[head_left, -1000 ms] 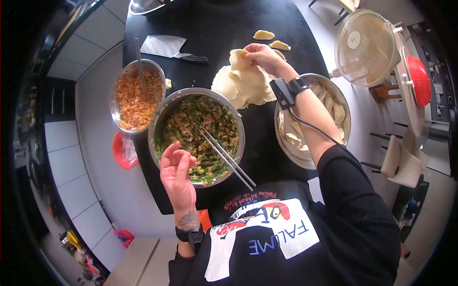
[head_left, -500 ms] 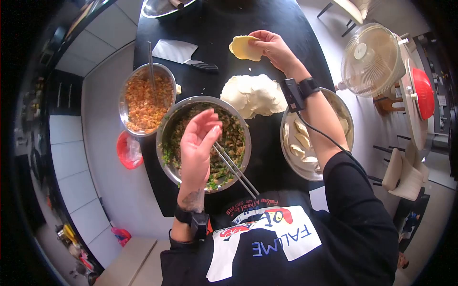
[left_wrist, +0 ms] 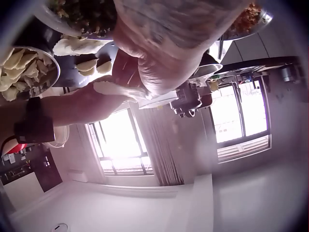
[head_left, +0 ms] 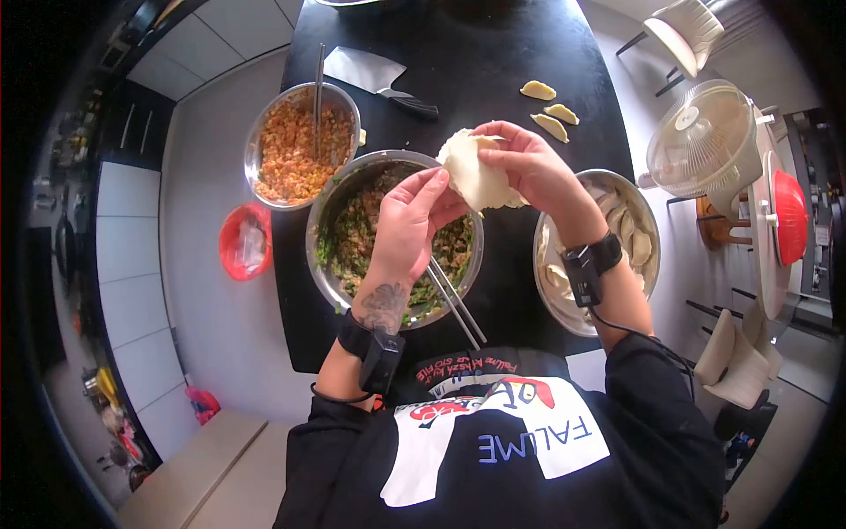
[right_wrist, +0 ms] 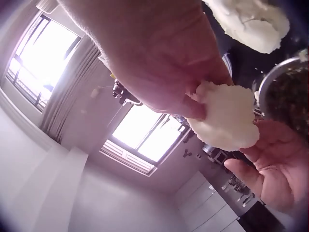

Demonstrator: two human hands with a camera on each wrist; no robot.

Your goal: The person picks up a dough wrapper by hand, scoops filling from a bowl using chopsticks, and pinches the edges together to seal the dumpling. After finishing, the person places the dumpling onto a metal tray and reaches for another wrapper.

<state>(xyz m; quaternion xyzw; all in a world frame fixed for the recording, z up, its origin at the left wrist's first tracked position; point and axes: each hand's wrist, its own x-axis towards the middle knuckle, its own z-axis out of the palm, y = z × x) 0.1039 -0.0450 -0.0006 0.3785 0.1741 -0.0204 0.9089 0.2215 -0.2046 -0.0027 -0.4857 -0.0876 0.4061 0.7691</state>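
Note:
My right hand (head_left: 526,167) pinches a round, pale dumpling wrapper (head_left: 467,163) between thumb and fingers, above the table. From the other side my left hand (head_left: 412,216) meets the wrapper's edge; in the right wrist view its fingers lie against the lower rim while the thumb (right_wrist: 240,170) stands apart. Below the hands sits a steel bowl (head_left: 319,280) of green-flecked filling, with metal chopsticks (head_left: 456,307) leaning out over its near rim. A stack of wrappers (right_wrist: 253,26) lies on the black table, mostly hidden behind the hands in the head view.
A steel basin (head_left: 653,264) at the right holds several dumplings. Three folded dumplings, one (head_left: 538,90) farthest back, lie on the table. At the left stand a bowl (head_left: 253,167) of orange filling and, behind it, a cleaver (head_left: 361,70). A fan (head_left: 701,141) stands beyond the right edge.
My right hand lifted a wrapper off the stack and brought it back toward my body. The left hand rose from over the filling bowl and moved right to the wrapper's edge.

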